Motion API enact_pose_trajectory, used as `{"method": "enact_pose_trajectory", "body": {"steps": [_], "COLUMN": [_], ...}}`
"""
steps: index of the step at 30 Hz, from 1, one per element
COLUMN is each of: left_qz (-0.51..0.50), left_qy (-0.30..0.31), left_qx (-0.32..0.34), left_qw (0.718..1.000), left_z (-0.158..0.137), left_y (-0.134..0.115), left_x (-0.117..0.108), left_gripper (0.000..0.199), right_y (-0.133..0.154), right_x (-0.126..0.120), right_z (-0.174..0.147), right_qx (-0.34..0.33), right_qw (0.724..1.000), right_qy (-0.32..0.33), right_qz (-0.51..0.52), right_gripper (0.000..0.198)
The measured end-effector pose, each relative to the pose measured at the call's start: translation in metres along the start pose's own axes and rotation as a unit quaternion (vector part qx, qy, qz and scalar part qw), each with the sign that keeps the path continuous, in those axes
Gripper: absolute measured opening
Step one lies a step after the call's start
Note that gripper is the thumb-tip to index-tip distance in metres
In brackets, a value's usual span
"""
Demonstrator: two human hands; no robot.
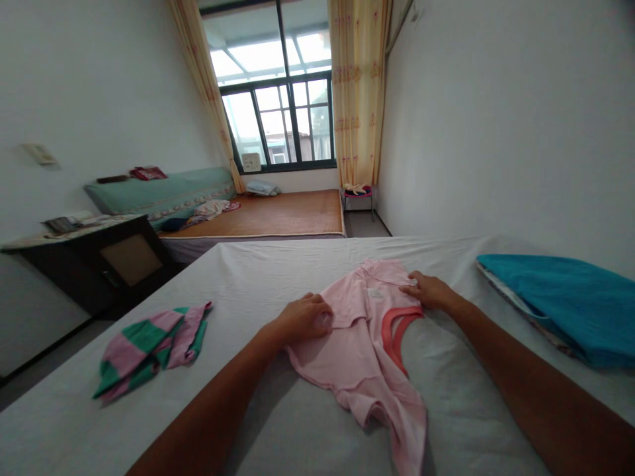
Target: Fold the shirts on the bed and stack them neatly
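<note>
A pink T-shirt (pixel 354 350) with a red neckband lies partly folded and creased on the white sheet. My left hand (pixel 306 318) is at its left side, fingers curled closed with pink cloth between them. On the opposite side, my right hand (pixel 427 289) pinches the shirt's edge just above the red neckband. A small pale patch shows on the cloth between the two hands. Away to the left, a pink and green checked garment (pixel 153 344) lies folded and apart from both hands.
Blue folded cloth (pixel 570 304) lies at the right over paler layers. Beyond the white-sheeted surface (pixel 248 277) stands a bed with a brown mat (pixel 292 211). A dark cabinet (pixel 114 264) is at the left, and a small stool (pixel 358 195) stands by the curtain.
</note>
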State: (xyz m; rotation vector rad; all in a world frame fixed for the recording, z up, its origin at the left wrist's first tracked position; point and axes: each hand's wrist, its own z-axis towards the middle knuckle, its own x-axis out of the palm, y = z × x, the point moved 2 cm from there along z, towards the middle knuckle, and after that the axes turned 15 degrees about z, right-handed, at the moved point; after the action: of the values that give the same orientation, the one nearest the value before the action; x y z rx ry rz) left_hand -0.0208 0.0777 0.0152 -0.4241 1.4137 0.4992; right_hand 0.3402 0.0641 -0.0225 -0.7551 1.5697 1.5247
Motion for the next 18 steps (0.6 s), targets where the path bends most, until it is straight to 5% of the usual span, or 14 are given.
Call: {"method": "enact_pose_trajectory", "body": {"steps": [7,13,18], "left_qz": [0.11,-0.009,-0.173], "left_qy": [-0.028,-0.109,-0.123], "left_qx": [-0.107,-0.386,-0.394], "left_qw": [0.988,0.916,0.894], "left_z": [0.009,-0.012,-0.029], "left_y": [0.002,0.086,0.127], "left_x": [0.011,0.016,0.039], "left_gripper": [0.011,0.016,0.041], "right_y": [0.007,-0.004,-0.009], "right_x": [0.011,-0.01,-0.007], "right_z": [0.005,0.013,0.016], "right_qx": [-0.086,-0.052,-0.052], "right_qw": [0.99,0.977,0.974], "right_qy": [0.03,-0.187,-0.201], "right_qz": [0.109,0.09,0.089], "right_gripper": [0.038,0.04,0.043]}}
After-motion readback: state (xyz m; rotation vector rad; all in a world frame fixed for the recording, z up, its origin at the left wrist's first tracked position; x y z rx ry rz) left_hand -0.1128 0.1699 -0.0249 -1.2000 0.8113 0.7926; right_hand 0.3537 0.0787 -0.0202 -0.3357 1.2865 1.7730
